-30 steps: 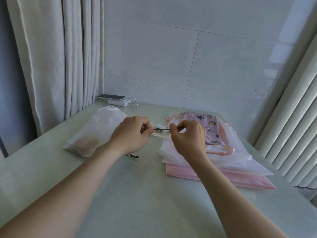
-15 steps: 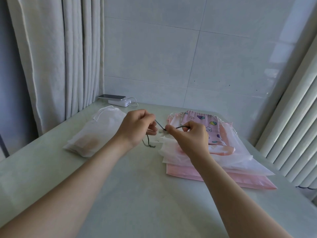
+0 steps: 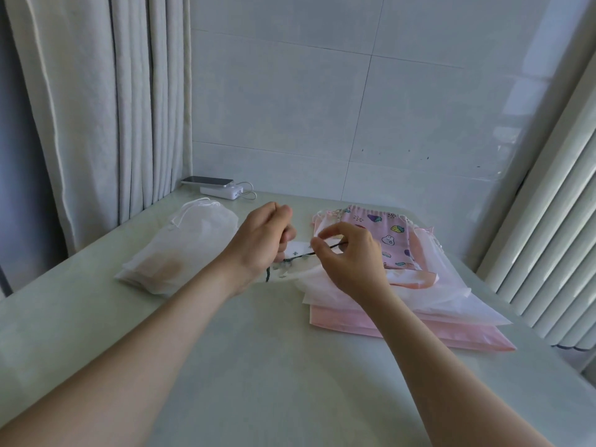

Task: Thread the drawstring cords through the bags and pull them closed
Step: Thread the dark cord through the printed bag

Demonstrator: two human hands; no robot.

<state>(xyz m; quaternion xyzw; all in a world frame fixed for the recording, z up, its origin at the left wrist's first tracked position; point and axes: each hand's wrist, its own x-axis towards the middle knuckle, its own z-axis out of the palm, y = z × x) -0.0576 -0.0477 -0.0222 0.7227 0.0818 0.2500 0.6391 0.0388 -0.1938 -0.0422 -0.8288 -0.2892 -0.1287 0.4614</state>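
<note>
1. Nearest was the bare front part of the pale table [image 3: 258,366]. Both arms reached over it, most likely so the work stayed in the middle where it was easy to see.
2. The left hand [image 3: 258,243] was curled tight on the top edge of a small white bag [image 3: 298,248]. I think it held the bag steady so the opening would not slip. I could not tell if it pinched the string too.
3. The right hand [image 3: 351,259] pinched a dark cord [image 3: 298,257] between thumb and first finger. Its other fingers were loosely bent and held nothing.
4. The cord ran between the two hands, across the top of the small bag. One end hung down just under the left hand. It looked like the threading step, and the bag was not pulled closed yet.
5. Beside the right hand lay a pile waiting for a turn: a pink bag [image 3: 435,330] at the bottom, a see-through bag [image 3: 451,298] on it, and a cartoon-print drawstring bag [image 3: 390,233] on top.
6. On the left lay a pile of white mesh bags [image 3: 180,250], set apart from the other pile.
7. Far back, a phone [image 3: 208,181] sat on a white power bank [image 3: 222,191], near the curtain [image 3: 96,108] and the tiled wall [image 3: 322,108].
</note>
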